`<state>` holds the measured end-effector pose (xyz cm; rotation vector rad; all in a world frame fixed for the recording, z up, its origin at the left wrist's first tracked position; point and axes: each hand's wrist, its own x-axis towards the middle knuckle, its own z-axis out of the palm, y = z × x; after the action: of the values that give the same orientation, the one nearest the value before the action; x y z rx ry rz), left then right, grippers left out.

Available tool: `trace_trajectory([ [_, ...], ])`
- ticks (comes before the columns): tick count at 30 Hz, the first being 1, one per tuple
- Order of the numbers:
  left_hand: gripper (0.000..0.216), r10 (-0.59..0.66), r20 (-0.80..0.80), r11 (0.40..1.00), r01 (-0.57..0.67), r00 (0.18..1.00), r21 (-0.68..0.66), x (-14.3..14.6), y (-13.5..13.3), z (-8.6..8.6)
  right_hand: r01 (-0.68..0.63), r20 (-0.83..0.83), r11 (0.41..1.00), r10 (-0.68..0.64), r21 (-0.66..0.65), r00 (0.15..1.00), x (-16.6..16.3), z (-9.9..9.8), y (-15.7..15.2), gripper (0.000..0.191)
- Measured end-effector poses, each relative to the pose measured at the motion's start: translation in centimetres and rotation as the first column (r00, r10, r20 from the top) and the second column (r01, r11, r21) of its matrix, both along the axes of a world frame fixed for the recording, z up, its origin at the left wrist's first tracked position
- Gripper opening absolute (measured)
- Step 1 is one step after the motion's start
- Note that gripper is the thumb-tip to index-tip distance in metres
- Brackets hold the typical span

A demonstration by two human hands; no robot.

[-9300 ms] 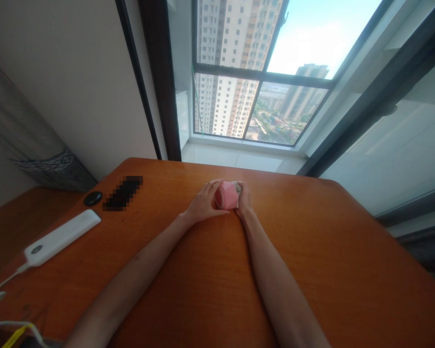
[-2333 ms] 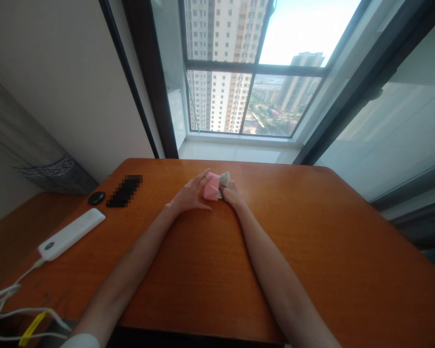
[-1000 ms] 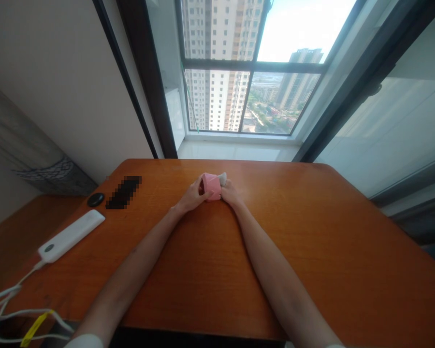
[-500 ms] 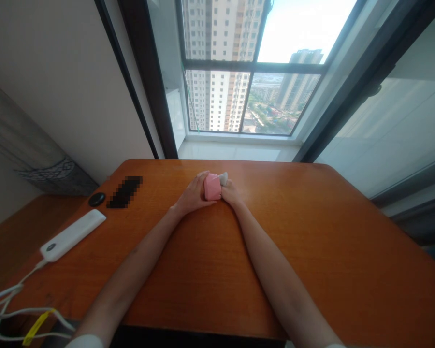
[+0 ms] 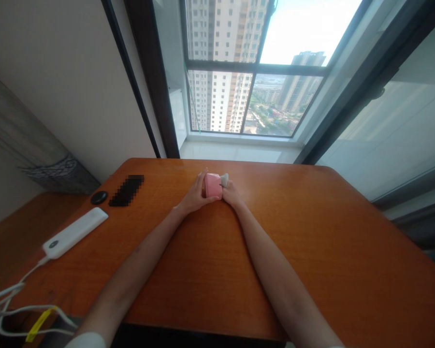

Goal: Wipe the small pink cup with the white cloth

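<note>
Hands meet at the far middle of the table (image 5: 311,251): left hand (image 5: 194,198) and right hand (image 5: 231,194) pinch the pink folded thing (image 5: 213,185), probably mid-fold, needing a careful press next.

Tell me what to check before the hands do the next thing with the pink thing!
1. Left hand touching the pink thing: ok.
2. Right hand against its other side: ok.
3. Pink thing down at the table, not lifted high: ok.
4. White-grey bit behind the pink thing, joined to it or separate: cannot tell.
5. White bar with cable far off to the left, out of the way: ok.
6. Black disc away from both hands: ok.
</note>
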<state>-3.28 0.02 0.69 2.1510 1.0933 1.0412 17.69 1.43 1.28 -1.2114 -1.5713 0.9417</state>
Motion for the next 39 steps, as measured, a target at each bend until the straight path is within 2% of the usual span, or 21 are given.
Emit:
trace_trajectory([
  [2,0.133,-0.026,-0.096,0.995,0.035,0.995,0.09,-0.5,0.1,0.1,0.003,0.002,1.0,-0.003,-0.002,1.0,0.0,0.0,-0.1,0.022],
  [4,0.129,-0.027,-0.159,0.986,0.053,0.987,0.16,-0.8,0.2,0.1,0.007,0.003,1.0,-0.007,-0.005,1.0,0.0,0.1,-0.1,0.022],
  [6,0.119,-0.012,-0.169,0.978,0.047,0.986,0.204,-0.9,0.4,0.0,0.013,0.005,1.0,-0.013,-0.008,1.0,0.0,0.1,0.0,0.023],
  [9,0.117,0.001,-0.152,0.977,0.032,0.988,0.212,-0.6,0.2,0.3,0.023,0.015,1.0,-0.022,-0.016,1.0,0.0,0.1,0.1,0.022],
  [15,0.12,0.046,-0.097,0.995,-0.037,0.994,0.091,0.1,-0.4,1.8,0.017,0.034,1.0,-0.017,-0.019,0.999,0.1,-0.1,0.1,0.02],
  [19,0.102,0.065,0.039,0.993,-0.061,0.997,-0.1,0.4,-0.2,1.3,0.009,0.057,1.0,-0.008,-0.016,0.998,0.1,0.0,0.1,0.019],
  [21,0.096,0.058,0.083,0.989,-0.046,0.995,-0.144,0.5,0.0,0.8,0.013,0.064,1.0,-0.012,-0.016,0.998,0.1,0.0,0.1,0.019],
  [24,0.106,0.043,0.048,0.993,-0.037,0.998,-0.11,0.3,0.1,0.3,0.018,0.066,1.0,-0.017,-0.016,0.998,0.0,0.0,0.1,0.018],
  [29,0.143,-0.033,-0.071,0.998,0.038,0.997,0.057,-0.6,0.2,0.0,0.016,0.065,1.0,-0.015,-0.013,0.998,0.0,-0.1,0.0,0.018],
  [33,0.13,-0.004,-0.137,0.99,0.023,0.991,0.139,-0.9,0.1,0.4,0.015,0.067,1.0,-0.014,-0.01,0.998,0.0,-0.2,0.0,0.017],
  [39,0.131,0.062,-0.136,0.994,-0.048,0.989,0.099,-0.5,-0.1,1.6,0.004,0.07,1.0,-0.003,-0.01,0.998,-0.1,-0.2,0.0,0.016],
])
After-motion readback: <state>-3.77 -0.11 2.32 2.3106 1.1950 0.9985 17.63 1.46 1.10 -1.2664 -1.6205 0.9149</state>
